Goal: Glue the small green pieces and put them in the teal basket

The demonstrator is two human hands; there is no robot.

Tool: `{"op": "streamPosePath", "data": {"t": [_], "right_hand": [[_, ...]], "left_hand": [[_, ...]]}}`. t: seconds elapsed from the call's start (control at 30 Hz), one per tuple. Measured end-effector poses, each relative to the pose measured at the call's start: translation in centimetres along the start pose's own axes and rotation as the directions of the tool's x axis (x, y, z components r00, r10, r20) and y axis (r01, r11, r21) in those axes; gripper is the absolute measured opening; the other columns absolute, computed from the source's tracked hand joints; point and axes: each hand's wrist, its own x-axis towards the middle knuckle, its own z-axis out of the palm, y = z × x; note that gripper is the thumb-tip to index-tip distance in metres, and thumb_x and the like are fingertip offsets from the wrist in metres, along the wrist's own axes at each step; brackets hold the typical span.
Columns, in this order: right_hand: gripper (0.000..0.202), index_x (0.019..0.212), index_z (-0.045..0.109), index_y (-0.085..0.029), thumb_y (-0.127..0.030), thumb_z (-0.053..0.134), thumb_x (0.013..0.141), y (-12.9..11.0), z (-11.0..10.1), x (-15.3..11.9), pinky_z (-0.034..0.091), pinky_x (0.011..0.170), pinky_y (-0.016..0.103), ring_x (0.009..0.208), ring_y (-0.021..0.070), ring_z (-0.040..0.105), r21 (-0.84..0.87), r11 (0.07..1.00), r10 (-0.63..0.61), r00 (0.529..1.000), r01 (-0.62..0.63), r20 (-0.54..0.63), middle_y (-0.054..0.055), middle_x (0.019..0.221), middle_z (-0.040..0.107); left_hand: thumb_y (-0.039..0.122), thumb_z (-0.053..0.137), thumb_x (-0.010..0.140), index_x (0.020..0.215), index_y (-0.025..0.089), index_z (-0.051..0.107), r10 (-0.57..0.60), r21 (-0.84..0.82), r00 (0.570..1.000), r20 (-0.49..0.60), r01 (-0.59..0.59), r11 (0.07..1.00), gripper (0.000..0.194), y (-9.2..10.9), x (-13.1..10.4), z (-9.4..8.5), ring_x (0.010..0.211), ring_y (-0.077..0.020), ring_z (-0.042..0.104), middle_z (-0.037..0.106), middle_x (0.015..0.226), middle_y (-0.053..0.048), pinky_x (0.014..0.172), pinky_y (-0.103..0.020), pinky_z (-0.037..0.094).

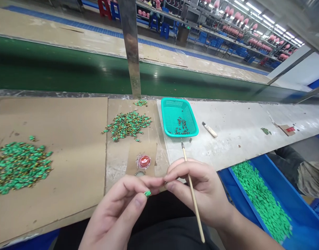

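Between the thumb and forefinger of my left hand [123, 208] is a small green piece [147, 193]. My right hand [198, 187] holds a thin wooden brush [192, 194] slanting across its fingers, tip up toward the basket. Its thumb and forefinger are pinched at my left fingertips; anything between them is too small to make out. Just beyond my hands, a round cap of red paint [144, 161] sits on the cardboard. A teal basket [180, 134] with small dark pieces lies ahead. Piles of green-and-gold pieces [129, 125] rest on the cardboard.
Another large pile of green pieces [22, 166] is at the left. A flat-handled tool [209, 130] lies right of the basket. A blue bin [302, 222] of green pieces stands at the lower right, near a seated person [309, 173]. A metal post [132, 52] rises behind the table.
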Motion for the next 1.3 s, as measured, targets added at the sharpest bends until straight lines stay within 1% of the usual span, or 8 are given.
{"op": "streamPosePath", "data": {"t": [0.17,0.3,0.47,0.63,0.8,1.03,1.17,1.3], "right_hand": [[0.018,0.11,0.088,-0.025,-0.007,0.088,0.105,-0.4,0.1,-0.2,0.074,0.087,0.03,0.091,0.0192,0.089,-0.073,0.991,-0.102,0.991,0.109,0.087,0.004,0.101,0.091],[0.017,0.111,0.087,-0.027,-0.01,0.088,0.108,-0.5,0.3,-0.2,0.076,0.087,0.033,0.091,0.0205,0.089,-0.087,0.988,-0.119,0.986,0.13,0.119,0.004,0.101,0.091],[0.017,0.111,0.087,-0.026,-0.009,0.088,0.108,-0.3,0.4,-0.2,0.075,0.086,0.03,0.091,0.0187,0.088,-0.087,0.986,-0.131,0.981,0.145,0.144,0.004,0.102,0.09],[0.017,0.111,0.085,-0.025,-0.008,0.087,0.108,-0.3,0.4,-0.1,0.074,0.086,0.028,0.091,0.0179,0.087,-0.139,0.975,-0.154,0.976,0.176,0.157,0.003,0.101,0.089],[0.018,0.114,0.082,-0.022,-0.005,0.083,0.11,-0.9,0.4,-0.2,0.073,0.092,0.023,0.095,0.0161,0.088,-0.224,0.948,-0.185,0.964,0.227,0.191,0.003,0.101,0.089],[0.019,0.12,0.08,-0.024,-0.006,0.077,0.115,-1.1,0.6,-0.2,0.076,0.091,0.028,0.095,0.0189,0.088,-0.282,0.928,-0.183,0.958,0.242,0.222,0.004,0.103,0.088],[0.018,0.121,0.082,-0.026,-0.009,0.078,0.115,-1.0,0.7,0.1,0.076,0.088,0.03,0.091,0.0196,0.087,-0.202,0.955,-0.174,0.96,0.219,0.218,0.003,0.099,0.088],[0.016,0.118,0.084,-0.027,-0.014,0.087,0.109,-0.8,0.4,0.1,0.075,0.085,0.033,0.089,0.0209,0.086,-0.169,0.976,-0.107,0.98,0.136,0.168,0.003,0.099,0.089]], "left_hand": [[0.067,0.105,0.087,0.076,0.027,0.088,-0.02,0.076,0.998,0.058,0.015,0.997,0.045,1.4,-0.4,0.5,0.085,-0.0231,0.073,0.08,0.079,-0.004,0.083,-0.024,0.066],[0.067,0.106,0.085,0.075,0.026,0.086,-0.084,0.094,0.995,0.052,0.079,0.992,0.047,1.8,-0.8,0.7,0.079,-0.0235,0.069,0.077,0.074,-0.004,0.078,-0.028,0.064],[0.065,0.105,0.088,0.078,0.026,0.087,-0.117,0.102,0.99,0.072,0.11,0.989,0.044,1.4,-0.7,0.3,0.076,-0.0221,0.067,0.076,0.072,-0.003,0.076,-0.027,0.061],[0.06,0.099,0.097,0.081,0.026,0.088,-0.028,0.116,0.993,0.117,0.014,0.993,0.039,0.6,-0.4,-0.2,0.074,-0.023,0.071,0.077,0.072,-0.004,0.072,-0.028,0.064],[0.058,0.099,0.097,0.082,0.027,0.088,0.009,0.177,0.995,0.095,-0.026,0.984,0.036,0.6,-0.2,-0.4,0.074,-0.0223,0.073,0.079,0.074,-0.003,0.072,-0.025,0.066],[0.051,0.095,0.102,0.087,0.027,0.091,0.096,0.263,0.986,0.135,-0.129,0.956,0.029,0.7,0.1,-0.8,0.077,-0.0247,0.078,0.082,0.079,-0.005,0.072,-0.027,0.069],[0.054,0.099,0.099,0.083,0.028,0.09,0.111,0.208,0.986,0.121,-0.134,0.969,0.032,0.9,0.1,-0.3,0.072,-0.0212,0.076,0.079,0.075,-0.003,0.069,-0.023,0.067],[0.06,0.1,0.097,0.081,0.028,0.088,0.064,0.169,0.993,0.096,-0.08,0.982,0.037,1.0,-0.3,0.0,0.073,-0.0195,0.072,0.077,0.073,-0.002,0.071,-0.021,0.065]]}}
